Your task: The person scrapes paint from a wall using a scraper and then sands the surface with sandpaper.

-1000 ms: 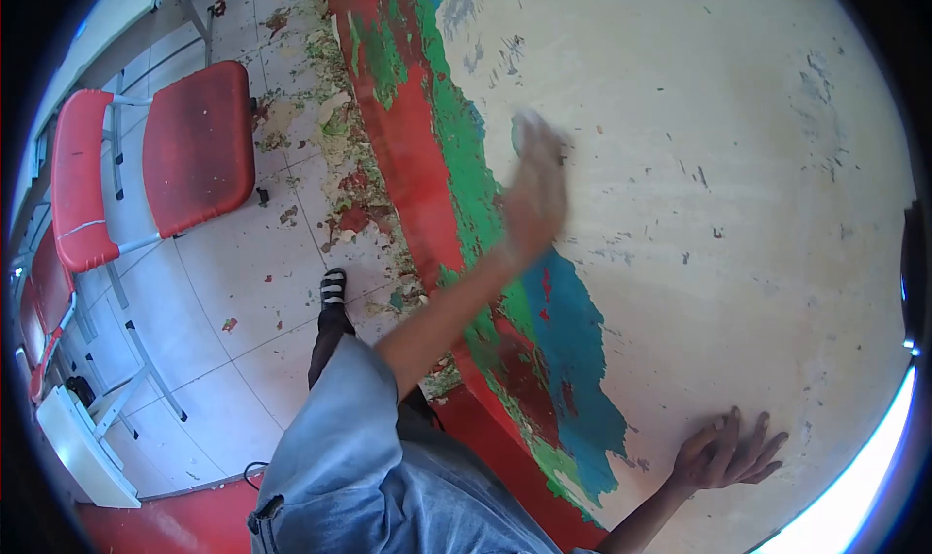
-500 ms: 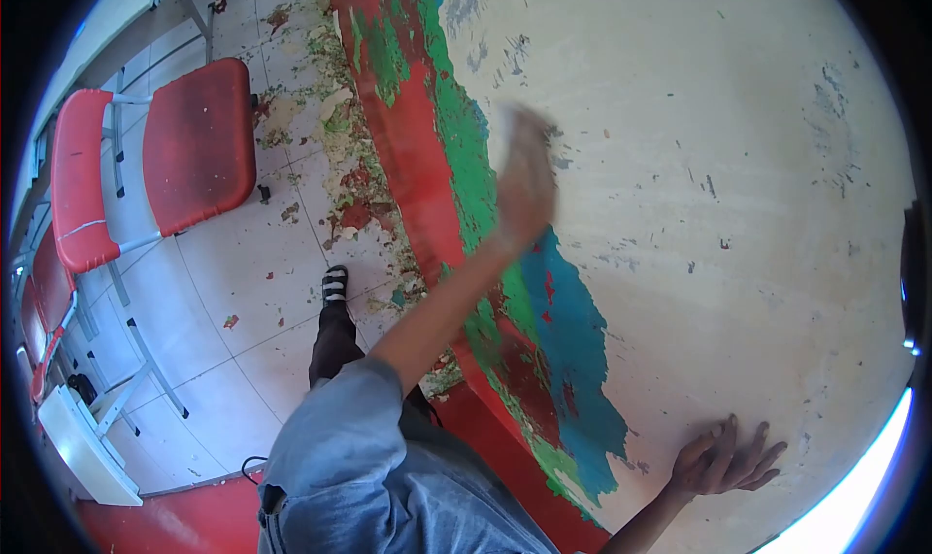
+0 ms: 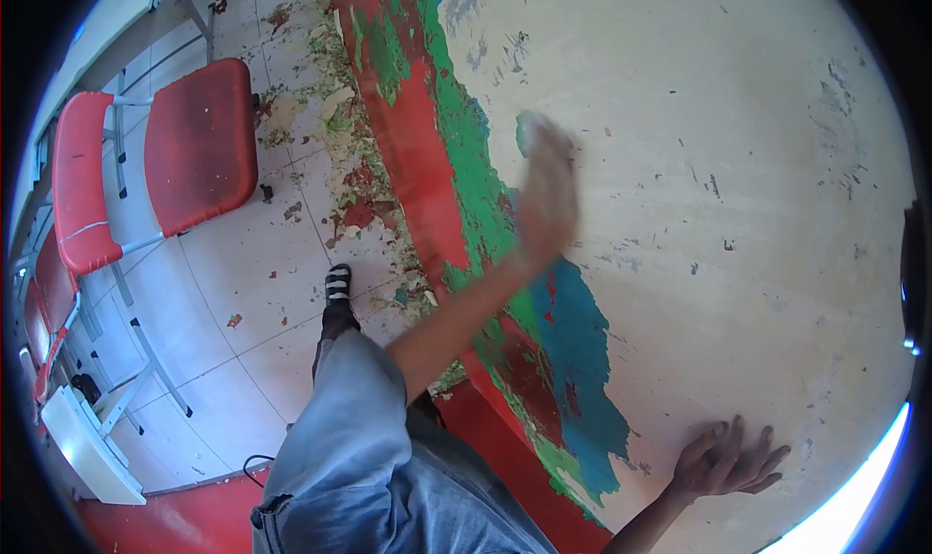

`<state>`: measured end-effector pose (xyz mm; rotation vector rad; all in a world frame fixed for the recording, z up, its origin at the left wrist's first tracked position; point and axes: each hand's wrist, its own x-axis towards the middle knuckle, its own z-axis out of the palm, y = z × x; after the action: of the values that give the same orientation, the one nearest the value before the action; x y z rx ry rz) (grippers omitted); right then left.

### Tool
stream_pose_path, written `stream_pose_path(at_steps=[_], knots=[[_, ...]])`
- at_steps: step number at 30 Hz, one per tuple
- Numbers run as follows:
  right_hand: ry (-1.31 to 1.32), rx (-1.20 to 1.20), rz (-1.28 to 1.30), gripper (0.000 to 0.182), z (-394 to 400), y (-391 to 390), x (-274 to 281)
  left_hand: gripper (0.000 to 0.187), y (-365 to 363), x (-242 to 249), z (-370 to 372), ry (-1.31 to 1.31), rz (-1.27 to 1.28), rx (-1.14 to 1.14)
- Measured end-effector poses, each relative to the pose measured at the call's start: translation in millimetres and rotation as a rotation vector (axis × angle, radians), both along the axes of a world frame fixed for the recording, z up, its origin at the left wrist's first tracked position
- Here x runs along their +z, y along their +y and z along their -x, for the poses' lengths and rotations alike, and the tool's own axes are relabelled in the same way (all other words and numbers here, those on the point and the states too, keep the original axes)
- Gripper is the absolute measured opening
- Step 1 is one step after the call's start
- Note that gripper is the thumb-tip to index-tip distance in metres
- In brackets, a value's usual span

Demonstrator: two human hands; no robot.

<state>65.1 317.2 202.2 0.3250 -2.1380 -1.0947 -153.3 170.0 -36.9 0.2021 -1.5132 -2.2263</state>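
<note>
My left hand (image 3: 549, 190) is smeared by motion over the pale wall (image 3: 738, 156), beside the ragged edge of a green paint strip (image 3: 464, 136). Its fingers look pressed together, and a small whitish and green bit shows at their tips; I cannot tell what they hold. Lower right, my right hand (image 3: 730, 459) lies against the wall, fingers spread and nothing in it. Between the hands runs a torn patch of blue paint (image 3: 573, 345), with red paint (image 3: 427, 156) along the wall's lower part.
Paint flakes (image 3: 354, 180) litter the tiled floor (image 3: 218, 282) along the foot of the wall. A red folding chair (image 3: 199, 132) stands to the left, with more chairs behind. My sandalled foot (image 3: 338, 284) is near the debris. Bright light (image 3: 854, 496) comes in at the lower right.
My left hand has shifted right and slightly down across the wall, and that arm with it. My right hand stays spread on the wall in nearly the same place.
</note>
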Motion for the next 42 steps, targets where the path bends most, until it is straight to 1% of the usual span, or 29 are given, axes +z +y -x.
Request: stream_pose_path(at_steps=[2, 4, 5, 7, 9, 10, 11, 13, 14, 15, 17, 19, 20, 21, 22, 24, 26, 27, 29, 31, 33, 36, 38, 39, 40, 42], knots=[[-0.012, -0.034, 0.023, 0.024, 1, -5, 1, 0.042, 13, -9, -34, 0.173, 0.182, -0.024], [-0.149, -0.091, 0.098, 0.026, 15, -21, -1, 0.041, 24, -17, -52, 0.344, 0.348, -0.037], [-0.217, -0.117, 0.133, 0.028, 26, -31, -4, 0.039, 23, -28, -31, 0.396, 0.288, 0.039], [-0.343, -0.12, 0.095, 0.033, 55, -52, -16, 0.038, -5, -17, 11, -0.069, -0.157, -0.072], [-0.449, -0.103, 0.127, 0.035, 86, -71, -34, 0.038, 1, -6, 12, -0.01, 0.048, 0.085], [-0.472, -0.095, 0.092, 0.035, 101, -78, -45, 0.038, 3, 0, 16, 0.025, 0.153, 0.172], [-0.498, -0.086, 0.058, 0.036, 115, -84, -54, 0.037, 8, 9, -5, 0.175, 0.136, 0.157], [-0.576, -0.058, 0.056, 0.035, 139, -96, -68, 0.037, 16, -3, -51, 0.364, 0.296, -0.056], [-0.62, -0.04, 0.047, 0.035, 147, -99, -73, 0.037, 19, -13, -61, 0.451, 0.371, -0.157], [-0.631, -0.032, 0.017, 0.035, 152, -101, -77, 0.036, 19, -20, -52, 0.394, 0.294, -0.083], [-0.654, -0.015, -0.047, 0.035, 158, -103, -83, 0.036, 11, -34, -13, 0.278, 0.135, 0.064], [-0.669, -0.01, -0.032, 0.035, 159, -104, -84, 0.036, -10, -42, 36, 0.019, 0.048, 0.139], [-0.673, -0.01, -0.019, 0.035, 159, -105, -84, 0.036, -20, -41, 49, -0.107, 0.007, 0.171], [-0.668, -0.009, -0.018, 0.035, 159, -106, -84, 0.036, -15, -25, 38, -0.12, -0.001, 0.166], [-0.662, -0.005, -0.013, 0.036, 159, -107, -85, 0.036, 7, -21, 24, 0.075, -0.257, 0.139], [-0.662, 0.006, -0.008, 0.036, 160, -109, -90, 0.037, 20, -30, -9, 0.312, -0.229, 0.03], [-0.672, 0.021, -0.022, 0.036, 162, -107, -94, 0.037, 7, -41, -37, 0.36, 0.32, -0.119], [-0.676, 0.017, -0.043, 0.036, 162, -108, -93, 0.036, 5, -44, -17, 0.302, 0.338, 0.028], [-0.677, -0.003, -0.081, 0.036, 161, -109, -91, 0.035, -26, -32, 35, 0.035, 0.017, 0.052], [-0.679, -0.007, -0.077, 0.036, 160, -109, -90, 0.036, -28, -26, 46, -0.01, 0.047, 0.114], [-0.676, 0.002, -0.053, 0.036, 161, -111, -92, 0.039, -10, -26, 34, 0.167, 0.431, 0.231], [-0.684, 0.015, -0.031, 0.035, 162, -111, -92, 0.034, -8, -27, -18, 0.35, 0.336, -0.217], [-0.698, -0.004, -0.04, 0.035, 161, -111, -90, 0.035, -3, -43, 29, 0.227, -0.071, -0.043], [-0.698, -0.003, -0.048, 0.034, 160, -111, -89, 0.036, -19, -51, 60, 0.154, 0.272, 0.203], [-0.699, -0.003, -0.056, 0.034, 159, -111, -89, 0.037, -44, -33, 84, -0.093, -0.056, 0.114], [-0.694, -0.003, -0.058, 0.033, 160, -111, -89, 0.038, -47, -19, 109, 0.044, -0.039, 0.188]])
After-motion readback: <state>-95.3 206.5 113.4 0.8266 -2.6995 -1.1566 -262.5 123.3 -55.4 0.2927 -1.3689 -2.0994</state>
